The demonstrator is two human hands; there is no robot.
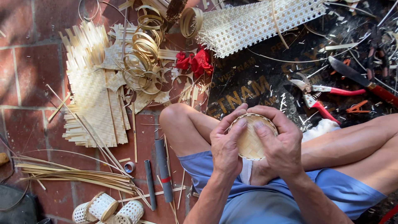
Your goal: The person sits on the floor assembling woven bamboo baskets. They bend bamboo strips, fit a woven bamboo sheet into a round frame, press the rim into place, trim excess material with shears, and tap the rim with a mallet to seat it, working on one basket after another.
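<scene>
A small round woven bamboo tray (pixel 250 139) with a bent rim is held between both hands over my lap. My left hand (pixel 226 145) grips its left side, thumb and fingers curled over the rim. My right hand (pixel 280 143) wraps the right side, with the index finger pressing on the woven face. My bare knees and blue shorts lie beneath.
Woven bamboo mats (pixel 93 99), coiled strips (pixel 143 58) and loose splints (pixel 70 172) cover the brick floor at left. A cane mesh panel (pixel 253 23) lies at top. Red-handled pruning shears (pixel 321 93) and a knife (pixel 358 79) rest on a dark sheet at right. Small woven cylinders (pixel 101 207) sit bottom left.
</scene>
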